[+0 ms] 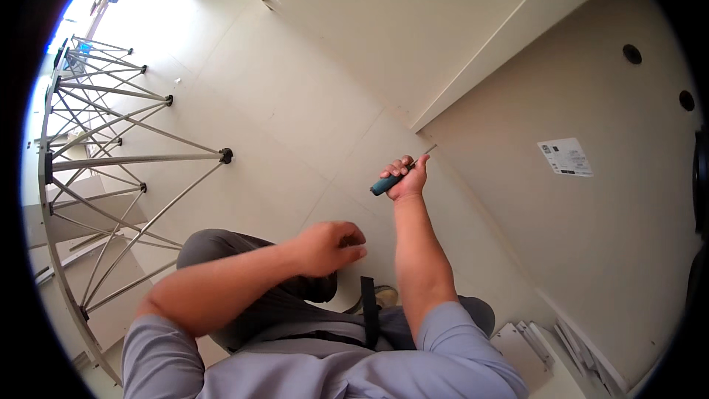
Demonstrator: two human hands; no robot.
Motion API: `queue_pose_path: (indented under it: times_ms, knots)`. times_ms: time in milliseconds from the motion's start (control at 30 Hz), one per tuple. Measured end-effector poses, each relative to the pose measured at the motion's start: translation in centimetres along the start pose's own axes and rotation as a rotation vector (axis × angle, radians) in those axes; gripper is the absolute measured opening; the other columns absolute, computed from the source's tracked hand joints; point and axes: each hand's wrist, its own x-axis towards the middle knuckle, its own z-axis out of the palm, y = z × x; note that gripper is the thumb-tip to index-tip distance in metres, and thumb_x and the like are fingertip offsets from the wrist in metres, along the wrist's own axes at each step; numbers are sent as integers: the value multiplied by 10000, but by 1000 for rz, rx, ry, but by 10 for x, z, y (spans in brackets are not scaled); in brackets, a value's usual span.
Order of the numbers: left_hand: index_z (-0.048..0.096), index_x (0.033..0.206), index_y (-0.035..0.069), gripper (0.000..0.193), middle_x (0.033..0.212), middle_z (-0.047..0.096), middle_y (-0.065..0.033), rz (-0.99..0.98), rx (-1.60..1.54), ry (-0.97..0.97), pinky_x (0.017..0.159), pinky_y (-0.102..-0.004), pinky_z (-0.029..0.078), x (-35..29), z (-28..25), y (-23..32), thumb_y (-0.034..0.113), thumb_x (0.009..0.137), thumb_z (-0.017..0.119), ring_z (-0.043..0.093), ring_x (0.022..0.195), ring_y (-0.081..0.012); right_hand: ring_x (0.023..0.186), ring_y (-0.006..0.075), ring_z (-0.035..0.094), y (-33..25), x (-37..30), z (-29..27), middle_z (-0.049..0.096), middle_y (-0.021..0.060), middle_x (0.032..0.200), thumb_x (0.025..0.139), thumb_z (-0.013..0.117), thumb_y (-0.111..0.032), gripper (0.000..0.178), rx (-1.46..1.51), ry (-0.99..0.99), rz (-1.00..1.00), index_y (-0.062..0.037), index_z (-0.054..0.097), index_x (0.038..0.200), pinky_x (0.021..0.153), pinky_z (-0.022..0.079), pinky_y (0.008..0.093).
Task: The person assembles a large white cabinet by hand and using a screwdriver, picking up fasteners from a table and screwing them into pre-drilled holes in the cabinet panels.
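In my right hand is a screwdriver with a teal handle. My fingers wrap round it, and its thin metal shaft points up and right past the thumb, its tip touching nothing I can make out. Below and left, my left hand hovers over my crouched legs. Its fingers are loosely curled, with a gap to the thumb; nothing shows in it, though the palm is hidden. Right of the screwdriver stands a large beige panel bearing a white printed label and two dark round holes.
A pale upright board meets the panel near the screwdriver's tip. To my left stands a folding frame of crossed metal tubes with black feet. Boards with metal strips lie at lower right. Pale tiled floor stretches ahead.
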Motion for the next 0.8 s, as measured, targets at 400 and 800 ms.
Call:
queue_pose_path:
  times_ms: [400,800]
  knots:
    - [537,1195,29,425,1275,607,-192,-134,479,310,951,-480,527,229,45,-146,270,899,723,607,1162,-397,618,191,621,-85,-157,-125,626,68,748,855,744,-84,333,-1376,316,80,-29,580,1139,578,513,349]
    - [729,1080,35,299,1140,722,-147,120,590,19,859,-397,579,273,64,-62,288,927,687,703,1016,-290,696,200,693,-94,-279,-79,723,138,898,899,709,-245,405,-1878,416,-7,-86,645,1266,723,565,352]
